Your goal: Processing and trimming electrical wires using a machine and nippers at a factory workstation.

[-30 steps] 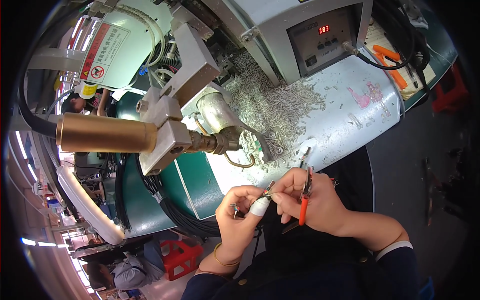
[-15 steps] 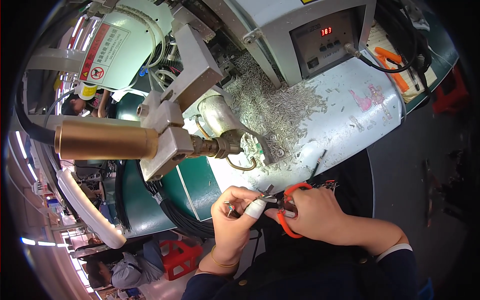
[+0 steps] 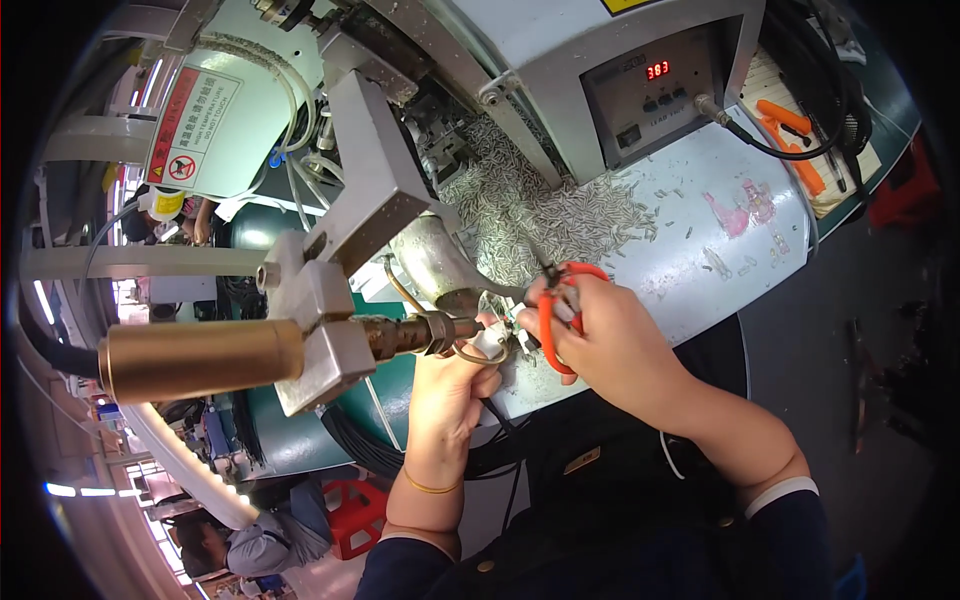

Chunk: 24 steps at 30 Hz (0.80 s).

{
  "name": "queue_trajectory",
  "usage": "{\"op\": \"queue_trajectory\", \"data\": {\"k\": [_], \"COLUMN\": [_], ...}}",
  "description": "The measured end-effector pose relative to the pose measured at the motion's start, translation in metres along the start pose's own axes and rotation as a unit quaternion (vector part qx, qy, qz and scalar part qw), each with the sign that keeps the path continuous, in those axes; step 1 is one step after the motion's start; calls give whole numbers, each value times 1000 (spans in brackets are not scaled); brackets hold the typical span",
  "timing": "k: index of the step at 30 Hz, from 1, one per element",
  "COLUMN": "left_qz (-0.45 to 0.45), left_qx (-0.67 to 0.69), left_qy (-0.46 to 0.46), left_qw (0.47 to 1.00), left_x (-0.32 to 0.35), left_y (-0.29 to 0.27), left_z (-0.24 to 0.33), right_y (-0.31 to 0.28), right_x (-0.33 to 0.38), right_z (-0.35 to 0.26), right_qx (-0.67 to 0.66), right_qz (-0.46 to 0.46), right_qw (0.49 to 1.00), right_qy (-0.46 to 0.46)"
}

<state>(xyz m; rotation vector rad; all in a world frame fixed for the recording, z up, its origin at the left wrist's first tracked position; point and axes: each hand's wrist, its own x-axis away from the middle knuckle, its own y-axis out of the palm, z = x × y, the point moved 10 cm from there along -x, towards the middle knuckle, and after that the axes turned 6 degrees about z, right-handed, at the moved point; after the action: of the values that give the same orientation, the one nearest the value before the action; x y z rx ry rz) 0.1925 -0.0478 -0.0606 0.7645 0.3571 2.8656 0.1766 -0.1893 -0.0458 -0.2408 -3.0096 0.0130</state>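
My right hand (image 3: 635,345) is closed round red-handled pliers (image 3: 546,325), whose dark jaws point up toward loose metal pieces on the table. My left hand (image 3: 447,385) is up at the soldering machine's tip (image 3: 462,328), its fingers closed and partly hidden behind a bent brass tube (image 3: 478,358). A white wrap covers one fingertip. Between these fingers is the end of a black cable (image 3: 497,414) with a small connector, mostly hidden. The machine's gold cylinder (image 3: 205,360) sits left of the hand.
Many small metal pins (image 3: 540,215) lie heaped on the white work surface (image 3: 690,270). A control box (image 3: 655,95) with a lit red display stands behind. Orange-handled tools (image 3: 785,115) lie at far right. Black cables (image 3: 360,440) hang left of my arm; a person (image 3: 265,545) sits beyond, near a red stool (image 3: 355,515).
Both hands have moved up and away from me. The left has carried the cable end to the machine's tip. The pliers have come away from the cable end and now point upward.
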Motion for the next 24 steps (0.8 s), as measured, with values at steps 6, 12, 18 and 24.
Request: {"op": "queue_trajectory", "data": {"k": [6,12,18,24], "left_qz": [-12,-12,23,12], "left_qx": [5,-34,-29,-48], "left_qy": [-21,7,13,-1], "left_qw": [1000,999,999,999], "left_x": [-4,-2,-1,3], "left_y": [-7,-6,-12,-8], "left_z": [-2,3,3,5], "right_y": [5,4,5,4], "right_x": [-8,-5,-5,-1], "right_z": [-3,-12,-11,-14], "right_qx": [63,60,54,56], "right_qz": [-40,-11,-15,-5], "right_qw": [997,993,995,995], "right_qy": [1,-100,-89,-82]}}
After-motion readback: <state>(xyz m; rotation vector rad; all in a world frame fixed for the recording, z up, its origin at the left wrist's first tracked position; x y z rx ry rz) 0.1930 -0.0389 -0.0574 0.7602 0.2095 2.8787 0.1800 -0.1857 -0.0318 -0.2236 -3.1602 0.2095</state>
